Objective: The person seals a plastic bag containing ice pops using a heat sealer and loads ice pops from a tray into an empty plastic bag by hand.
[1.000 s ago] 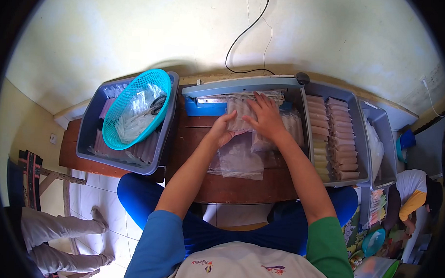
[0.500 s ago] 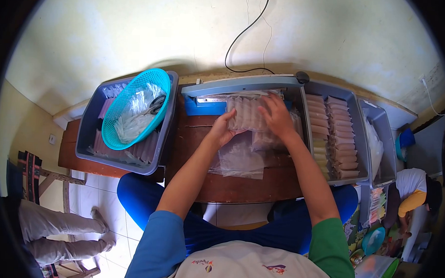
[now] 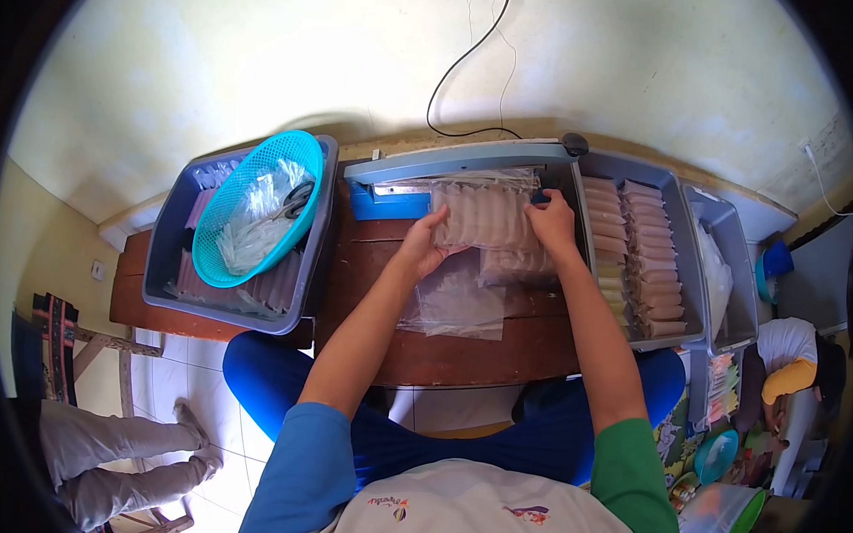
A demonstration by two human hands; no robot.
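A clear plastic pack of pale pinkish tubes (image 3: pixel 485 216) is held up over the brown table (image 3: pixel 442 361). My left hand (image 3: pixel 422 242) grips its left edge, thumb on top and fingers partly hidden beneath. At the pack's upper right edge, my right hand (image 3: pixel 551 221) pinches the plastic with bent fingers. Another pack of tubes (image 3: pixel 516 267) lies under it, and flat clear plastic bags (image 3: pixel 463 310) rest nearer me. Behind the pack are a blue object (image 3: pixel 388 203) and a long grey bar (image 3: pixel 468 159) with a black knob.
To the left, a grey tub (image 3: pixel 298 304) holds packs and a turquoise basket (image 3: pixel 205 245) with plastic and scissors. Grey trays (image 3: pixel 683 247) of tubes stand right. One person's legs (image 3: pixel 124 444) show lower left; another person (image 3: pixel 788 359) bends at far right.
My right hand has moved off the pack's top to its right edge. More of the row of tubes now shows between my hands. My left hand stays at the left edge.
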